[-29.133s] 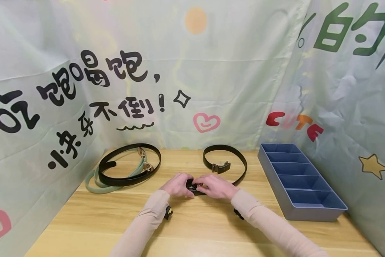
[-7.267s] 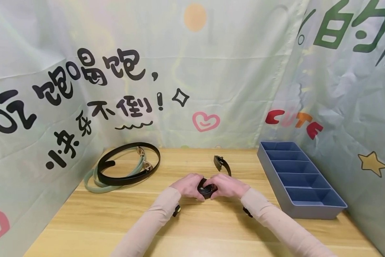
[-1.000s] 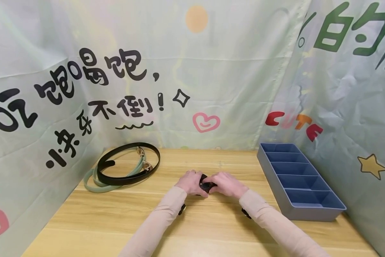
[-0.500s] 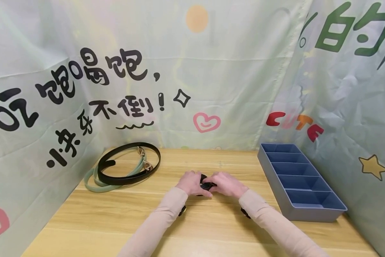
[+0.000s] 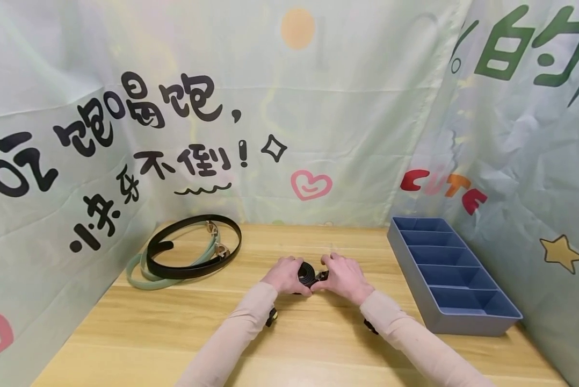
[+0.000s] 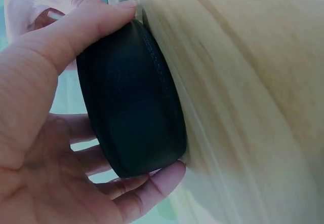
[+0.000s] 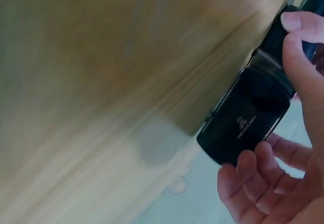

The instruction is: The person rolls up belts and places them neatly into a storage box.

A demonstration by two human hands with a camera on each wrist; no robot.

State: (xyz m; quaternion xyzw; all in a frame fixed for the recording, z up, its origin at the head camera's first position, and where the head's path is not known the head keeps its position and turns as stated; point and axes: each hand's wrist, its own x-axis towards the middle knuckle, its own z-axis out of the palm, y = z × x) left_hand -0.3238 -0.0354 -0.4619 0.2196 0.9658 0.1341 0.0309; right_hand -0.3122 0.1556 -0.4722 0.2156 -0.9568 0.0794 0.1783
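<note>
Rolled-up black belt [image 5: 306,274] was gripped in the fingers of the left hand [image 5: 284,276], lower centre of frame, probably so it wouldn't pop open; its buckle [image 7: 247,113] got pinched by the right hand's [image 5: 346,278] fingers.

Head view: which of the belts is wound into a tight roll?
The black belt held between the left hand and the right hand; the other black belt and the green belt lie in wide, loose loops.
</note>
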